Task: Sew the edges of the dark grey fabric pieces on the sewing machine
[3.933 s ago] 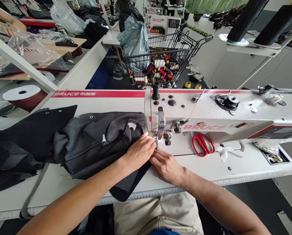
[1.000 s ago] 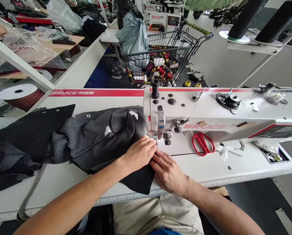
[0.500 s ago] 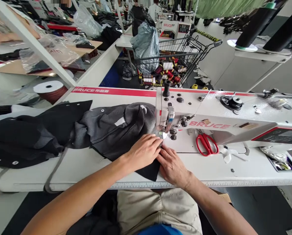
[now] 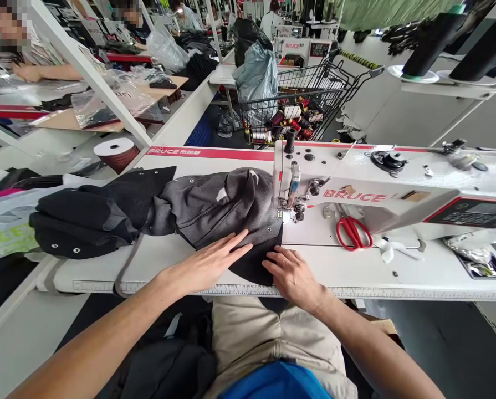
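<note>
A dark grey and black garment (image 4: 198,208) with metal snaps lies bunched on the white sewing table (image 4: 356,274), its near edge under the needle of a white BRUCE sewing machine (image 4: 356,194). My left hand (image 4: 212,260) lies flat on the fabric with fingers spread, left of the needle. My right hand (image 4: 291,274) presses the black fabric edge with its fingertips, just in front of the presser foot (image 4: 283,215).
Red-handled scissors (image 4: 353,231) lie on the machine bed to the right. A wire cart (image 4: 297,108) of thread spools stands behind the table. A red tape roll (image 4: 117,152) sits at the left. Other people work at benches at the far left.
The fabric has fed further back under the machine. My hands have drawn back from the needle, and my left hand has flattened and spread. The view has tilted and shifted.
</note>
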Demonstrator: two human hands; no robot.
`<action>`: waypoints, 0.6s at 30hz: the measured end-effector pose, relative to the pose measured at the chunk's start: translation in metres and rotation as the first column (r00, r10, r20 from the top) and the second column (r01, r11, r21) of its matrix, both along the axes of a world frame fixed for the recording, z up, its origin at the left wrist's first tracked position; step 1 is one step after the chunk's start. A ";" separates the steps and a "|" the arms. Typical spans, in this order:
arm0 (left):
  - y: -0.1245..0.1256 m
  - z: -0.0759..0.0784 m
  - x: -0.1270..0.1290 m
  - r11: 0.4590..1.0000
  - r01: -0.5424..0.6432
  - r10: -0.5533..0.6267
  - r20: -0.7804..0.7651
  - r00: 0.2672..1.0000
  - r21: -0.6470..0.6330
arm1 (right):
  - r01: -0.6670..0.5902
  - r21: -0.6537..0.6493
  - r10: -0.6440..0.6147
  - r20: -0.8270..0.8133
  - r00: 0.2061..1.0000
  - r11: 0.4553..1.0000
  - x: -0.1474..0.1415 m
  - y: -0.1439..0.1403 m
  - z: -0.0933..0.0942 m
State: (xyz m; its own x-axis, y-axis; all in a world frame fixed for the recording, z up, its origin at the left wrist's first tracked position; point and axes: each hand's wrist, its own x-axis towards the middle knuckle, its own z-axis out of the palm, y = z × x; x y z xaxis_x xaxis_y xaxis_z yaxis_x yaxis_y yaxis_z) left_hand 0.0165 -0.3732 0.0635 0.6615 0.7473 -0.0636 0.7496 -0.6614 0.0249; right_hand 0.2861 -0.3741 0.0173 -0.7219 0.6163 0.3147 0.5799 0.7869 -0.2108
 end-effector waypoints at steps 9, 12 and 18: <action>0.027 -0.007 -0.013 0.966 -0.113 0.057 0.236 0.970 0.231 | 0.054 0.047 -0.048 -0.106 0.993 0.997 -0.005 -0.020 -0.010; 0.027 0.006 -0.001 0.894 -0.168 0.040 0.300 0.953 0.415 | 0.061 0.065 -0.051 -0.139 0.989 0.996 -0.004 -0.024 -0.012; 0.012 0.017 0.031 0.859 0.058 -0.234 0.290 0.928 0.508 | 0.116 0.113 -0.081 -0.276 0.958 0.987 0.001 -0.034 -0.014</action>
State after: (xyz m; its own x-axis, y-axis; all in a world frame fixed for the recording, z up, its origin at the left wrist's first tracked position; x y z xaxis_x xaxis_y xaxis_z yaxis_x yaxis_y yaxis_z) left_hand 0.0474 -0.3609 0.0808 0.6803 0.5162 0.5203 0.6481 -0.7552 -0.0982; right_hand 0.2875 -0.4085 0.0031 -0.5369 0.6223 0.5697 0.5912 0.7592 -0.2721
